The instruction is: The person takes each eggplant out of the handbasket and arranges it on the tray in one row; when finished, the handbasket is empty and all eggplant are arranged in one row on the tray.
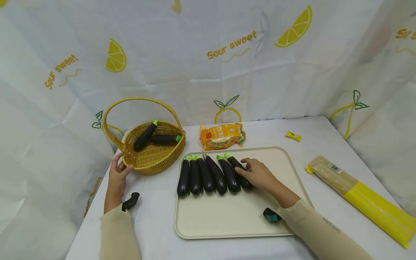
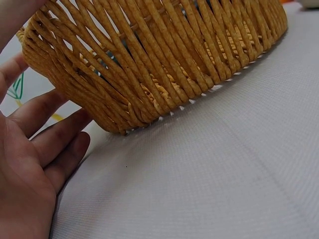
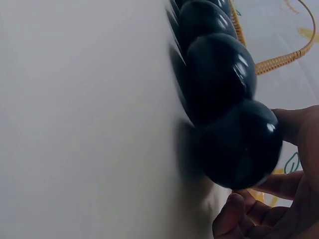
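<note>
At the near left end of a wicker basket (image 1: 160,166), my left hand (image 1: 117,177) holds its side, with the thumb by the rim and the fingers against the weave (image 2: 149,64). Two dark eggplants with green caps, one leaning (image 1: 145,136) and one lying flat (image 1: 165,139), are inside. Several more eggplants (image 1: 208,177) lie side by side on a beige tray (image 1: 221,220). My right hand (image 1: 260,175) grips the rightmost eggplant (image 1: 234,163), thumb on one side and fingers on the other. Its round end (image 3: 239,144) fills the right wrist view's middle.
Behind the tray lies an orange food packet (image 1: 222,136). A small yellow packet (image 1: 293,135) is at the back right. Along the right side rests a long yellow-and-clear pack of noodles (image 1: 364,195). A lemon-printed white cloth (image 1: 182,47) hangs behind the table.
</note>
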